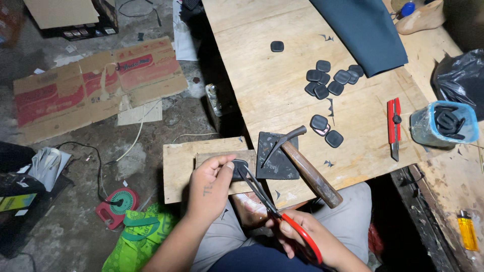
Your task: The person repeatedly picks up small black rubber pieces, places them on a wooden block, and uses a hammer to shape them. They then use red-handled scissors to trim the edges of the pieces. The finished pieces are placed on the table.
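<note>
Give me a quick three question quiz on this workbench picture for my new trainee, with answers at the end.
1. True or false: the right hand holds red-handled scissors.
2. What does the left hand pinch? A) a lighter B) a small dark rounded pad C) a utility knife
3. Which tool lies with its head on the dark square sheet?

Key
1. True.
2. B; the scissor blades meet it.
3. The wooden-handled hammer.
</note>
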